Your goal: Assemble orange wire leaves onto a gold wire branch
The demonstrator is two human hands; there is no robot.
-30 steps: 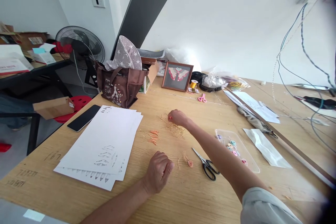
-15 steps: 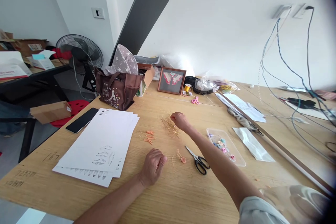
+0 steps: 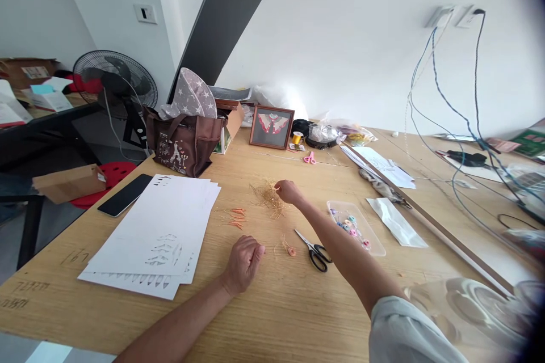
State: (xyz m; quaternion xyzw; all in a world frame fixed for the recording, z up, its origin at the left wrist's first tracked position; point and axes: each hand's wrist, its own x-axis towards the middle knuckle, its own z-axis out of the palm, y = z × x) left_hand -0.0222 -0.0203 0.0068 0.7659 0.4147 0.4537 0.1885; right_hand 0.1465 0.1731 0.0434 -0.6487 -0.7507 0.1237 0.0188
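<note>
our right hand (image 3: 288,191) reached out over the table with its fingers bunched together and pointing down, and we could not tell whether they pinched anything. the fingertips were just beside a loose tangle of fine golden threads (image 3: 268,198) lying on the wood. our left hand (image 3: 243,265) rested closer to us in a loose fist on the table (image 3: 272,317), with nothing showing in it. to the left of the tangle lay a few small orange strips (image 3: 236,217), and below it, between our hands, sat a small orange coil (image 3: 290,250) with a thin tail of thread. just beside the coil were black-handled scissors (image 3: 317,258), and past our right forearm stood a clear plastic tray (image 3: 355,228) of small coloured rings. left of our left hand lay a stack of white paper (image 3: 149,238) printed or cut with small shapes, and beyond it a black phone (image 3: 125,194). farther along the table were pink scissors (image 3: 310,157), a yellow spool (image 3: 297,138), a framed picture (image 3: 271,127) and a brown bag (image 3: 183,144) with starry grey cloth poking out.
</note>
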